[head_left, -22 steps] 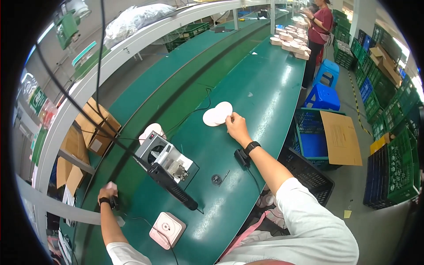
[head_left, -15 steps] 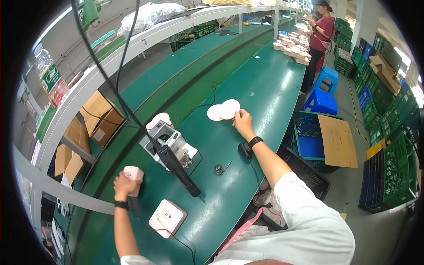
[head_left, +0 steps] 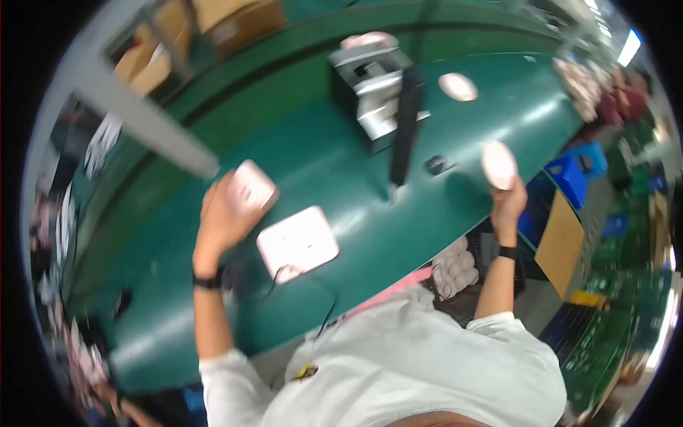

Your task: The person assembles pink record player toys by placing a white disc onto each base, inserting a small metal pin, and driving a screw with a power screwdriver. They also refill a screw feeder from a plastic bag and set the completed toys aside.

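My left hand (head_left: pixel 219 220) is wrapped round a pale pink square housing with rounded corners (head_left: pixel 255 188), left of the hanging screwdriver. In my right hand (head_left: pixel 509 203), a round white disc (head_left: pixel 499 165) is pinched by its lower edge and held tilted above the bench. Another white disc (head_left: pixel 458 87) lies flat farther off. Between my hands, close to my body, rests a second pale square housing (head_left: pixel 302 245) with a black cable running from it. Motion blurs the whole picture, so small details on the housings cannot be read.
A black electric screwdriver (head_left: pixel 404 135) hangs over the green bench (head_left: pixel 370 235), before a grey metal machine (head_left: pixel 348 89). A small black coil (head_left: pixel 435 165) lies nearby. A crate (head_left: pixel 455 267) of round pink parts stands below the bench edge. Another person (head_left: pixel 622 99) is far right.
My right hand has lifted one disc off the other and brought it nearer my body. My left hand still grips the housing. The view has turned leftward and down.
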Available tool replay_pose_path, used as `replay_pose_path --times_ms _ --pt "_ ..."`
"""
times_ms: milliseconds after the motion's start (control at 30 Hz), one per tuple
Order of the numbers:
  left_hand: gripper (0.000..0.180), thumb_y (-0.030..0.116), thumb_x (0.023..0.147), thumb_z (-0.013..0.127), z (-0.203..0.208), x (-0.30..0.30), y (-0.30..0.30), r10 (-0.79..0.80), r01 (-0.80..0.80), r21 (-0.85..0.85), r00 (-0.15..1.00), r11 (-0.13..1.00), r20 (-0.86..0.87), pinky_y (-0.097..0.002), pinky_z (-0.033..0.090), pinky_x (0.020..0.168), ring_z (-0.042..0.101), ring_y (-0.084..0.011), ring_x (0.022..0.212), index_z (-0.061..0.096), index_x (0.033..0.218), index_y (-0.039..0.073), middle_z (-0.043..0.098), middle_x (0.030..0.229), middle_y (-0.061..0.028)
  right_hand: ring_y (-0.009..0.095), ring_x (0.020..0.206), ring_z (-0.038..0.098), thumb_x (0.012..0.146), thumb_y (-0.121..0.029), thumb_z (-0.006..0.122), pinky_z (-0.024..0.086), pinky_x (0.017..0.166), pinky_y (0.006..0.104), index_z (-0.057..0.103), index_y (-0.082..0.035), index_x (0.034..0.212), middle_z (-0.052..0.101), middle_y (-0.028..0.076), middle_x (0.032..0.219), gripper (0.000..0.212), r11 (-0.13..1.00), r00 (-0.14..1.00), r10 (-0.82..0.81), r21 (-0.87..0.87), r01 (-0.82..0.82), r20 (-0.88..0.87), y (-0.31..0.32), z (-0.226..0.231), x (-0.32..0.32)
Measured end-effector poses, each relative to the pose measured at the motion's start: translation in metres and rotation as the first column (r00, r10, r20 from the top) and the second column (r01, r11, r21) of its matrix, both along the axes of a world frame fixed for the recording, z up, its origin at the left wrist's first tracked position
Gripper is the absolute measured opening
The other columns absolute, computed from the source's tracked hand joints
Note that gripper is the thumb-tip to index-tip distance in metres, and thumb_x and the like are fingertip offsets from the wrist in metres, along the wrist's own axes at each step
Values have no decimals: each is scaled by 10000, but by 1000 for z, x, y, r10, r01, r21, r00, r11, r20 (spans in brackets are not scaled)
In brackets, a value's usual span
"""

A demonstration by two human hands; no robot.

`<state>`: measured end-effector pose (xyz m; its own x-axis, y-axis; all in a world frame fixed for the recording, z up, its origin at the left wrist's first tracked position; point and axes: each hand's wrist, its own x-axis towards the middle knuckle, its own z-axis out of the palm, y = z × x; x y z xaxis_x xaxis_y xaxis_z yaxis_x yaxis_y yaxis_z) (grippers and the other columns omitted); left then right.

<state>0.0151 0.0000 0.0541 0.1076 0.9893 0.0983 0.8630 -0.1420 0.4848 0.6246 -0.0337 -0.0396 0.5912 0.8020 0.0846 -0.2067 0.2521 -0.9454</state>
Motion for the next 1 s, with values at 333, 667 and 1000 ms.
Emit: replay_pose_path --times_ms 333,667,1000 --pt "654 379 842 793 68 60 59 -121 56 249 959 967 255 -421 553 957 697 -401 1102 632 1305 -54 693 1222 -266 137 838 656 1090 -237 462 527 743 308 617 3 1074 690 71 984 286 998 984 56 14 -59 169 -54 49 -109" --pt "501 291 879 759 146 81 13 -201 54 320 874 946 443 -374 570 876 733 -337 978 672 1210 -74 745 1075 -229 40 783 549 1039 -139 616 406 684 195 635 19 973 606 -33 834 172 754 685 656 -312 -578 317 -84 56 -234" --pt "868 319 730 891 30 6 -91 -242 250 -62 963 966 118 -450 407 1149 478 -400 1392 511 1450 22 502 1486 -238 94 583 569 970 -132 714 475 548 298 662 39 1167 661 59 740 266 559 509 828 -397 -727 234 -53 77 -313"
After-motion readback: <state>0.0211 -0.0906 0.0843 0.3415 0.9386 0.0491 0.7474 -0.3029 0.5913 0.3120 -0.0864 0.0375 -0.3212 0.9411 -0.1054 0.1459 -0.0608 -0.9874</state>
